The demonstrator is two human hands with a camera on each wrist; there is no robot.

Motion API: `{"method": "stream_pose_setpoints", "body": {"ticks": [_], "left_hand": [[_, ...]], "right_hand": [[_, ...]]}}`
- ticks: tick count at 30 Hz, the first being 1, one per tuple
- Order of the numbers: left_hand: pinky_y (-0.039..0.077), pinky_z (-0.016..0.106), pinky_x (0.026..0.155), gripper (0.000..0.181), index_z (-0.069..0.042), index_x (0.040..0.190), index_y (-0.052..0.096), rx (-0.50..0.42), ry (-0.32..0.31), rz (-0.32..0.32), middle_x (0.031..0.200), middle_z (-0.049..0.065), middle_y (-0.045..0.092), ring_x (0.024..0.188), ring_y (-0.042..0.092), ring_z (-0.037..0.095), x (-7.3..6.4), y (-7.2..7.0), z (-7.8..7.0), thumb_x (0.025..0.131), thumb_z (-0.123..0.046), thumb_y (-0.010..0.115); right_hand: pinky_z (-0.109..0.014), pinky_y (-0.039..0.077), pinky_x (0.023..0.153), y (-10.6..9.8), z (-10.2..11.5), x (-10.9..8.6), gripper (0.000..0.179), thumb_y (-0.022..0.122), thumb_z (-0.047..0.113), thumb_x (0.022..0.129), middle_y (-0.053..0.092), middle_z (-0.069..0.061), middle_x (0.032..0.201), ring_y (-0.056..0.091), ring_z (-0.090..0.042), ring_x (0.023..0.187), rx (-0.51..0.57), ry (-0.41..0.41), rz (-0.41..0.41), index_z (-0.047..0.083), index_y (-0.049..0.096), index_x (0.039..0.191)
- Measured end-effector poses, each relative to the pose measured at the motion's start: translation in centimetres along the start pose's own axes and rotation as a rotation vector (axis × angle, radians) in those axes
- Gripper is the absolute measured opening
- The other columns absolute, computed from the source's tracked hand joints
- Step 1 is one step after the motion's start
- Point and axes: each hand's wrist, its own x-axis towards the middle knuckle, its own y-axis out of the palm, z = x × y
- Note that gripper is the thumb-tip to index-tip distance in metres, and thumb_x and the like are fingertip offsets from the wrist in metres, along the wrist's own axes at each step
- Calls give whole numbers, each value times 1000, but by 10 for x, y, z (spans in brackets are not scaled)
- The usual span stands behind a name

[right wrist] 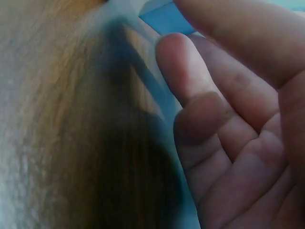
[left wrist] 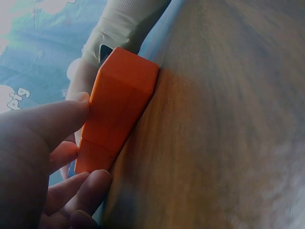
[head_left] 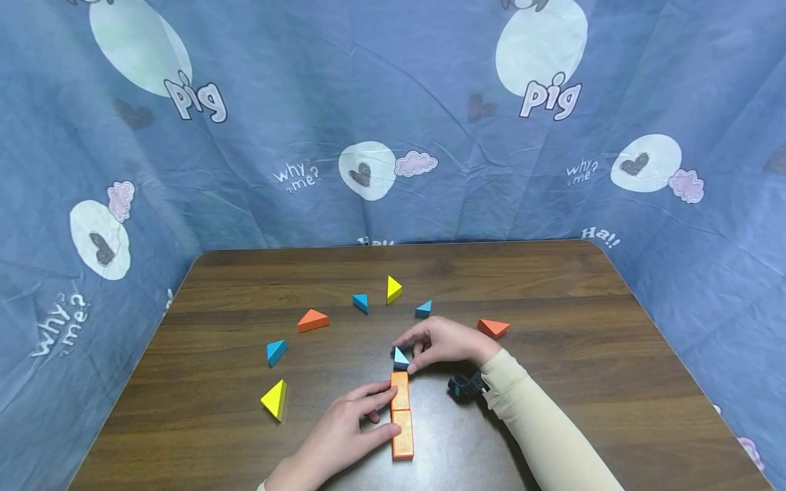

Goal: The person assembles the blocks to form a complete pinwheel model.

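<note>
Two orange rectangular blocks lie end to end in a line on the wooden table, the far one (head_left: 400, 391) touching the near one (head_left: 402, 436). My left hand (head_left: 346, 426) rests against their left side, thumb on the near block and index finger on the far one. In the left wrist view, their orange sides (left wrist: 116, 100) show beside the thumb and fingertips. My right hand (head_left: 451, 344) pinches a blue triangular block (head_left: 401, 359) between thumb and index finger, just beyond the far orange block. Only part of that blue block (right wrist: 167, 18) shows in the right wrist view.
Around the hands lie yellow triangles (head_left: 394, 290) (head_left: 275, 399), blue triangles (head_left: 361, 303) (head_left: 424, 309) (head_left: 276, 352) and orange triangles (head_left: 313, 320) (head_left: 493, 328), spread in an arc. A black device (head_left: 465, 387) sits at the right wrist. Behind the table (head_left: 552, 273) hangs a blue printed cloth (head_left: 430, 102).
</note>
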Motion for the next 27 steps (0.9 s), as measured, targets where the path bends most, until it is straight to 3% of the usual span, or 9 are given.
{"method": "stream_pose_setpoints", "body": {"ticks": [12, 23, 27], "left_hand": [[47, 25, 74, 58, -21, 137, 62, -13, 17, -6, 139, -7, 55, 82, 57, -3, 0, 1, 0, 90, -56, 64], [46, 26, 74, 61, -22, 138, 61, -26, -9, 18, 139, -7, 54, 83, 56, -2, 0, -1, 0, 90, -59, 63], [46, 26, 75, 60, -21, 137, 61, -15, 5, 1, 139, -7, 55, 82, 57, -2, 0, 0, 0, 90, -58, 63]], "right_hand": [[-25, 50, 64, 4, 1, 3, 47, 82, 26, 82, 71, 6, 79, 64, -9, 68, 28, -13, 65, 19, 68, 126], [-25, 49, 65, 8, 4, -3, 48, 81, 20, 85, 72, 7, 80, 65, -10, 69, 47, -5, 62, 15, 66, 130], [-24, 49, 64, 10, 1, -8, 46, 80, 24, 85, 71, 8, 78, 64, -8, 68, 46, -13, 33, 18, 67, 129]]}}
